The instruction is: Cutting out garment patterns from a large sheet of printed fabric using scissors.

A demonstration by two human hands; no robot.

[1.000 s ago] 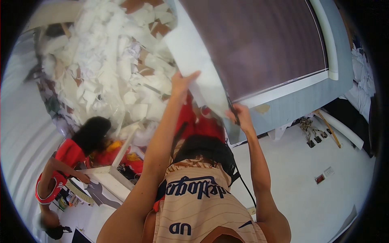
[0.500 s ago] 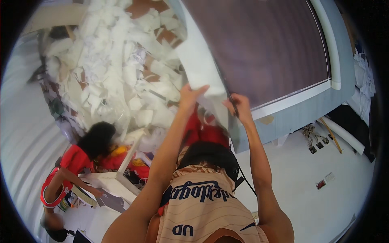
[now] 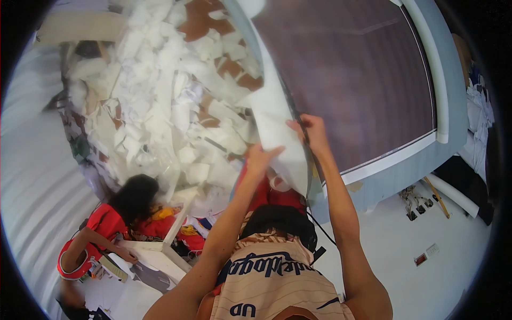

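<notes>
My left hand [image 3: 261, 159] pinches the edge of a white sheet [image 3: 281, 128] hanging along the left side of a large table, its thumb lying over the sheet. Across the sheet, at the table's edge, my right hand [image 3: 313, 132] has its fingers closed around a narrow dark object [image 3: 302, 128]. That object runs along the sheet's right side, and its exact kind is not plain. A dark brown mesh-like surface [image 3: 357, 80] covers the table top to the right of both hands.
A heap of white scraps [image 3: 154, 101] covers the floor at the left. A person in a red top [image 3: 106, 224] bends beside a pale wooden frame [image 3: 154, 248] at the lower left. The table's pale blue edge [image 3: 384, 173] curves round; cables [image 3: 410, 200] and a yellow stick [image 3: 437, 197] lie right.
My left hand has come nearer my body along the sheet, while my right hand has moved slightly farther away along the table edge. The view has shifted a little.
</notes>
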